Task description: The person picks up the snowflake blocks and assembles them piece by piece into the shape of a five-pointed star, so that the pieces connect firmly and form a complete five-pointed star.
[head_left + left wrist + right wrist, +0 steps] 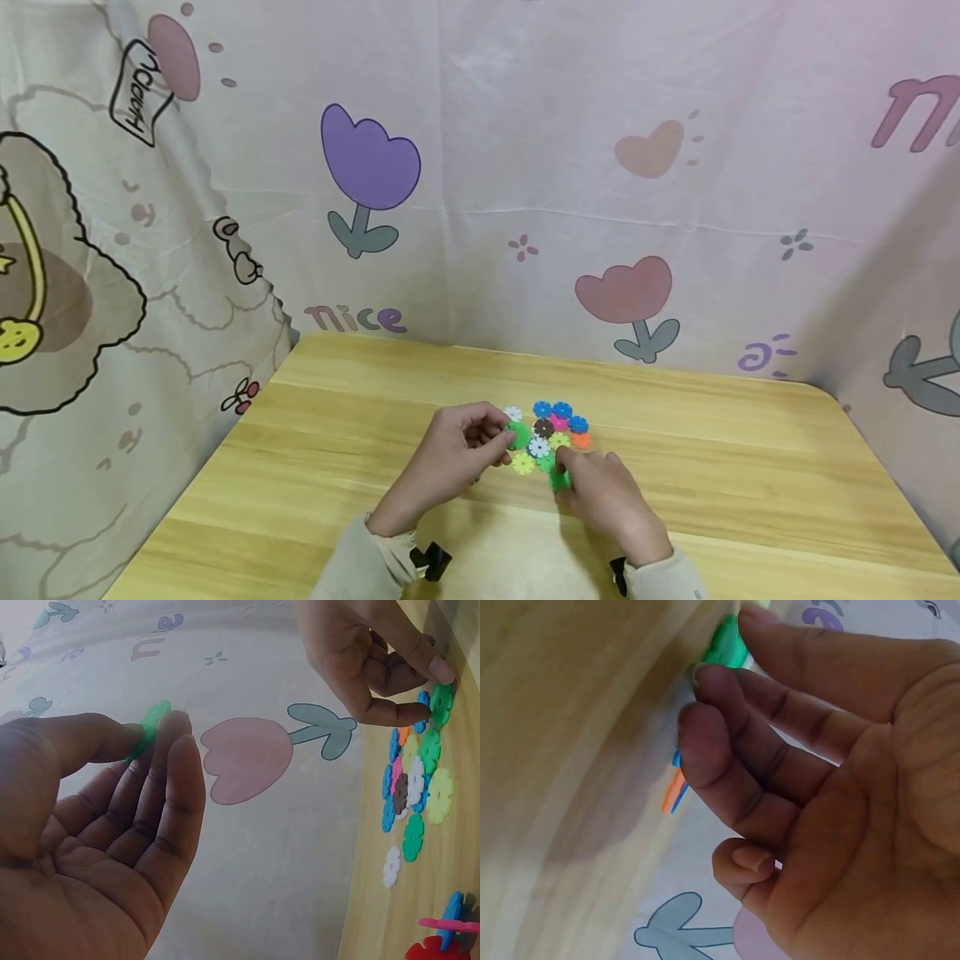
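Between thumb and fingertips, my left hand (461, 446) pinches a green snowflake disc (154, 729), raised above the table in the left wrist view. My right hand (607, 492) is low at the near side of the disc cluster. Its thumb and index finger pinch another green snowflake disc (442, 705) by its edges, close over the wood; in the right wrist view this green disc (727, 643) is partly hidden by the fingers. Beside the hands lie a yellow disc (522, 463), a pale blue-white disc (538, 447) and a brown disc (543, 428).
Further back in the cluster are blue discs (562, 409), a pink disc (558, 423) and an orange disc (581, 440). Joined blue, pink and red discs (450, 922) stand nearer my left arm. Printed cloth (480, 167) hangs behind the wooden table (735, 467).
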The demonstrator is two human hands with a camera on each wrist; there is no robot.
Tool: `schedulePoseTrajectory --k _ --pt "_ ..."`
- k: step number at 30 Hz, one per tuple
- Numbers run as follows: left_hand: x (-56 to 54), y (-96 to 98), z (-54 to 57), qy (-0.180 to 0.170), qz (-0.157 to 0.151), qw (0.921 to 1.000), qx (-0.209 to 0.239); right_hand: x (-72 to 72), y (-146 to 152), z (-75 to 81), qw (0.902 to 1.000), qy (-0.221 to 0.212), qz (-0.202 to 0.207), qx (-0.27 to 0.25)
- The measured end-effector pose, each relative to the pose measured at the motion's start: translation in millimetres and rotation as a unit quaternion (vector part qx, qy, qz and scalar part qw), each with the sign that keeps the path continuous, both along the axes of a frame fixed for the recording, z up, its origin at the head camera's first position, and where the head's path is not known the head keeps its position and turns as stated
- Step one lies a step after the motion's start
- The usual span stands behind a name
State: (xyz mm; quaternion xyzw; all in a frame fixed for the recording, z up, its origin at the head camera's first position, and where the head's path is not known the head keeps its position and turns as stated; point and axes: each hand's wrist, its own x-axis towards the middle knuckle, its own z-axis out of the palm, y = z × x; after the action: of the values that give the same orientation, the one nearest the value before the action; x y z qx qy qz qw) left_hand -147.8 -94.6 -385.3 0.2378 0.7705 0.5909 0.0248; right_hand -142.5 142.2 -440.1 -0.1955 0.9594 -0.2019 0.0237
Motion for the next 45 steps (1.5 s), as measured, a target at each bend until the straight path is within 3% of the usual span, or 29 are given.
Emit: schedulePoseTrajectory --k 10,17,23,26,29,31,34,39,45 --pt "0.1 1.7 1.2 -0.002 -0.002 1.0000 -0.001 -1.4 0.4 -1.8 1.0000 -0.005 -0.001 -0.006" --pt "1.1 3.2 1.4 -0.010 -0.021 0.9997 -0.008 -1.3 3.0 -1.4 0.9972 -0.054 0.023 -0.046" --pt "0.5 4.7 -1.1 -0.028 -0.030 0.9992 0.006 0.4 10.4 17.9 0.9927 -0.031 0.051 -0.105" --pt "0.3 4.6 -1.5 -0.047 -0.031 0.9982 0.019 1.5 13.8 32.4 0.9802 0.025 0.067 -0.185" --pt "0.0 4.5 -1.0 -0.064 -0.036 0.9968 0.033 3.8 15.3 44.1 0.9558 0.104 0.085 -0.261" --pt "-0.3 4.7 -0.6 -0.071 -0.041 0.9957 0.044 5.7 14.8 49.7 0.9397 0.151 0.097 -0.291" --pt "-0.4 5.1 -0.4 -0.081 -0.050 0.9934 0.065 8.3 12.7 54.9 0.9256 0.190 0.110 -0.308" --pt "-0.7 6.5 -0.4 -0.111 -0.062 0.9870 0.098 9.9 8.5 56.9 0.9178 0.202 0.126 -0.318" --pt "-0.3 6.9 0.1 -0.142 -0.076 0.9793 0.122 9.7 6.0 54.7 0.9197 0.195 0.117 -0.320"
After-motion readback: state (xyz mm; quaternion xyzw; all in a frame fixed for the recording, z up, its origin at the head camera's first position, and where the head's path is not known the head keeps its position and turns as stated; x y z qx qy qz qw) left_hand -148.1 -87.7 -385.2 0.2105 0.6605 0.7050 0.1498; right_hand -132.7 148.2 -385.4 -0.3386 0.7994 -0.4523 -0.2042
